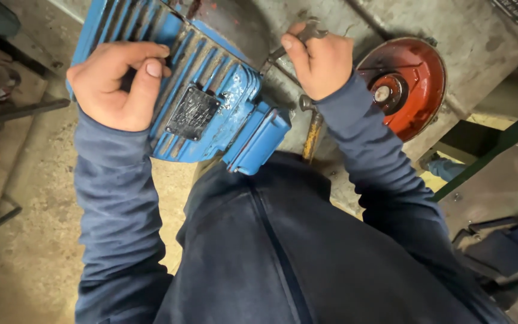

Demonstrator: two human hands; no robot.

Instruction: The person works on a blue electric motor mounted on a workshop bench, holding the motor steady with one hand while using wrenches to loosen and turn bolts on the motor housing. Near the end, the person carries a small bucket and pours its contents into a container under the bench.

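Blue and ribbed, the electric motor [205,90] sits in front of us against a grey metal table [469,36], with a dark nameplate [192,112] on its side and a blue terminal box [258,139] just below. Our left hand [118,84] lies on the motor's fins, its grip curled shut against the ribs, while our right hand [319,63] has its grip pinching a metal wrench [295,43] at the motor's end. Just right of that hand a red round cover [406,87] rests on the table, a yellow-handled tool [312,133] stands beneath our wrist, and the concrete floor [31,240] spreads to the left.
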